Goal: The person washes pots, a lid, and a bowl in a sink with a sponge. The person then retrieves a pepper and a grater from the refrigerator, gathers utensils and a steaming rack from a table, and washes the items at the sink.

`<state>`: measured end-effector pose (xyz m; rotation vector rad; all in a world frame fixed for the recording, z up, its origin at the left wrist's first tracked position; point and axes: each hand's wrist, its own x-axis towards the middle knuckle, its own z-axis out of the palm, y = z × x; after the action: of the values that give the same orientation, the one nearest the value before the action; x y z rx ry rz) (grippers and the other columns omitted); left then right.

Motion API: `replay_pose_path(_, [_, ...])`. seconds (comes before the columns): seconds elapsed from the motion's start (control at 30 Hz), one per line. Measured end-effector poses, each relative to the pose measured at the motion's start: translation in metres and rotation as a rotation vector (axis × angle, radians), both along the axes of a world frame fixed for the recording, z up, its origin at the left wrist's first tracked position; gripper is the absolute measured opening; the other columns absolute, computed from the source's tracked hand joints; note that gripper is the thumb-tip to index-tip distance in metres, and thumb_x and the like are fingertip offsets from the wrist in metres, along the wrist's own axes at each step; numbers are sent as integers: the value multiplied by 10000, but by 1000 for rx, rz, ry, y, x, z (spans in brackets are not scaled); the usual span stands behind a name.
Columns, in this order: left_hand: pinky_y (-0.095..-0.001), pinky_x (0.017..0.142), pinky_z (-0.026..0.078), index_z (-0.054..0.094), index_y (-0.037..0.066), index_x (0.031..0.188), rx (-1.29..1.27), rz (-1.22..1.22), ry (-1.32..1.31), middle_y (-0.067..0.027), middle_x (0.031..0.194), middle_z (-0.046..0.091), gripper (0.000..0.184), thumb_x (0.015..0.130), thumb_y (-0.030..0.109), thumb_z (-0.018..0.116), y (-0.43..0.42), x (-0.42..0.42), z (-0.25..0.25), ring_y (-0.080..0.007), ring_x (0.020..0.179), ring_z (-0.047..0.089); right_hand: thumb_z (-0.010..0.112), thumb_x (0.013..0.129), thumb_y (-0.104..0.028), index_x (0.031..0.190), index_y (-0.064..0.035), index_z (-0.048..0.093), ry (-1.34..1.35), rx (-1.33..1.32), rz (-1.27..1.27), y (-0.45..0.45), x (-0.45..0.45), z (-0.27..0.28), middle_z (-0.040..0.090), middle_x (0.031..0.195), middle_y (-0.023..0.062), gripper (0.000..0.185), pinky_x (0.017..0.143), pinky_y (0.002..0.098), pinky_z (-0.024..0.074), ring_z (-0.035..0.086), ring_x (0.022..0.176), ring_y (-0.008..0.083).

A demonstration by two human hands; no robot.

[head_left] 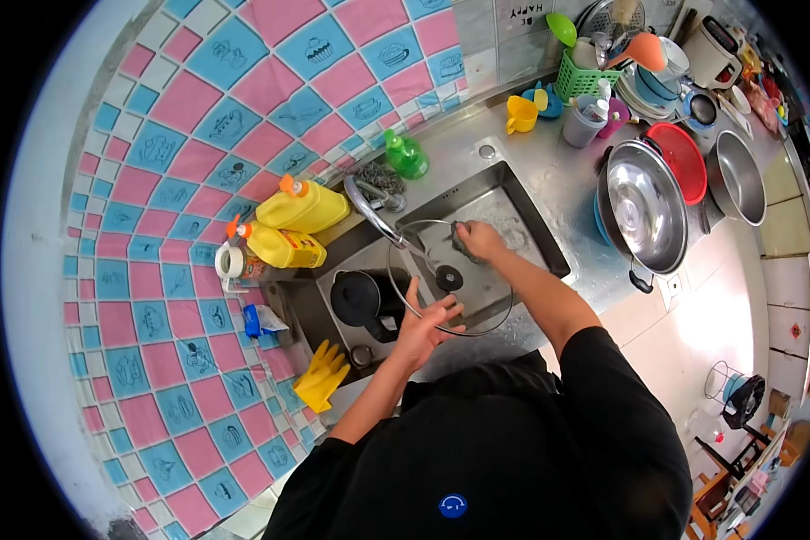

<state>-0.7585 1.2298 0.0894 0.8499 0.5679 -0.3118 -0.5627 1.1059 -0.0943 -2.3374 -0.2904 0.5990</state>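
Observation:
My left hand [429,326] grips the near-left edge of a round glass pot lid [486,301] with a thin metal rim, some of its fingers spread. The lid is tilted over the right sink basin [535,236], under the faucet [369,205]. A dark round knob [448,278] shows near the lid's middle. My right hand [483,241] is closed on a dark scrubber [459,236] at the lid's far edge; the fingers partly hide it. In the left basin sits a black pan [357,297], close to my left hand.
Yellow jugs [304,207], a green bottle [407,156] and a steel wool pad [378,177] stand behind the sink. Yellow gloves [322,376] lie at the left. On the right counter are a steel wok [642,207], a red basin [677,162] and a green basket [579,79].

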Motion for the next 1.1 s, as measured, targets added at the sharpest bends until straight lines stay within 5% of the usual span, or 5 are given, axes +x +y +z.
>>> replay_pose_path(0.1, [-609, 912, 421, 342, 75, 1341, -271, -7, 126, -332, 1282, 453, 514, 945, 394, 409, 44, 16, -5, -451, 1208, 458, 411, 898, -491, 948, -54, 664, 9, 31, 83, -2, 21, 25, 646, 943, 222, 507, 845, 463, 463, 601, 942, 396])
replay_pose_path(0.27, [-491, 872, 500, 236, 72, 1437, -663, -324, 316, -402, 1239, 446, 610, 923, 346, 418, 89, 53, -15, -490, 1167, 482, 424, 895, -489, 930, -49, 668, -74, 19, 261, 7, 41, 55, 648, 923, 213, 504, 812, 465, 473, 609, 924, 373])
replay_pose_path(0.6, [-452, 825, 535, 105, 155, 1465, -197, -426, 88, -410, 1129, 514, 744, 822, 31, 458, 56, 55, -34, -490, 1043, 569, 555, 828, -85, 1228, -60, 547, -588, 502, 208, 30, -29, 27, 484, 1312, 193, 401, 986, 459, 357, 455, 1182, 385])
replay_pose_path(0.9, [-460, 842, 531, 132, 155, 1445, -218, -375, 94, -358, 1166, 526, 774, 764, 23, 475, 69, 42, -69, -485, 1033, 578, 528, 872, -217, 1304, -150, 515, -407, 433, 529, 30, -62, 96, 388, 1416, 155, 437, 997, 494, 338, 376, 1268, 332])
replay_pose_path(1.1, [-464, 813, 540, -15, 201, 1474, -34, -277, 30, -368, 1186, 508, 888, 754, 33, 477, 44, 33, -24, -482, 1005, 593, 461, 904, -299, 1412, -121, 339, -422, 7, 96, 34, -36, 39, 297, 1472, 157, 552, 1058, 538, 261, 255, 1360, 341])
